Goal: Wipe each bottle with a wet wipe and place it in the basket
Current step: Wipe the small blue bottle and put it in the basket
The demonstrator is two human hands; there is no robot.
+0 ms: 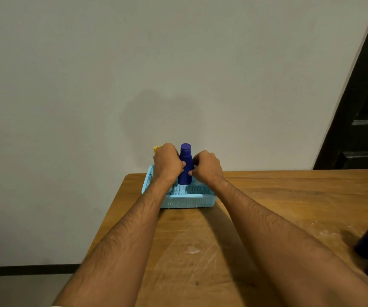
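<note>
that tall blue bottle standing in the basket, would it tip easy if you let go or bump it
Probably fairly tippy: the blue bottle stands upright, tall and narrow, well above the low wall of the light blue basket, which would not catch it. It looks like rigid, smooth plastic, so possibly a bit slippery. The left hand and right hand both steady it.

A plain grey-white wall [90, 85] fills most of the frame above a scratched wooden table [267, 196] (dark doorway [364, 129] at right).
</note>
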